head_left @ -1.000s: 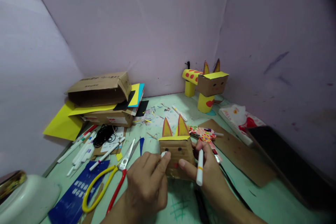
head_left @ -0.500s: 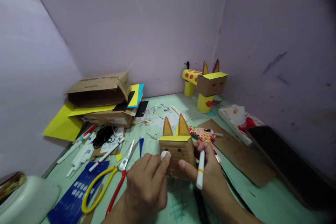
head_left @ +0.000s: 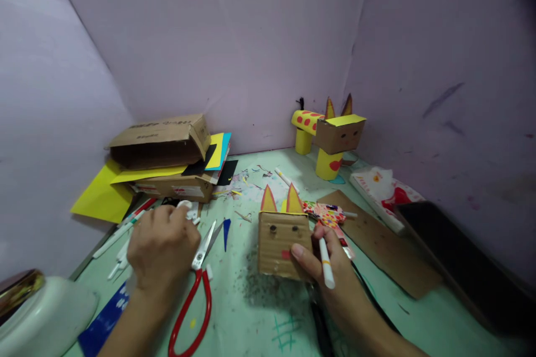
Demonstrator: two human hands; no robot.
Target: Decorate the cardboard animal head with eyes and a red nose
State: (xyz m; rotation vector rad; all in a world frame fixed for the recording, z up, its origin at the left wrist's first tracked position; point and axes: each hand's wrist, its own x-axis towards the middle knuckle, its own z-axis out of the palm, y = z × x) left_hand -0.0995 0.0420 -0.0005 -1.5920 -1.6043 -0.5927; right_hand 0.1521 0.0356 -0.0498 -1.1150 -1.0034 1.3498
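Observation:
My right hand [head_left: 330, 265] is closed round the right side of a cardboard box head [head_left: 268, 254] with yellow ears, two dark eyes and a red mouth patch, its thumb on the front. Across the same fingers lies a white marker [head_left: 325, 259] with a yellow band. On the left, my left hand [head_left: 165, 245] is curled above the table, a small rounded white piece [head_left: 183, 204] at its thumb side; its exact kind is unclear. Beside that hand lie scissors [head_left: 201, 259] with a red handle loop showing; the other loop is hidden.
Cardboard boxes [head_left: 161, 142] and coloured paper stand at the back left. A spotted yellow cardboard animal [head_left: 329, 134] stands at the back right. A cardboard strip [head_left: 381, 251] and a dark flat object [head_left: 452, 268] lie right. A white container [head_left: 54, 312] is front left.
My left hand has moved away from the box's face, leftward over the pens, with the white piece. The box has tipped slightly upright, showing its face. My right hand keeps its hold.

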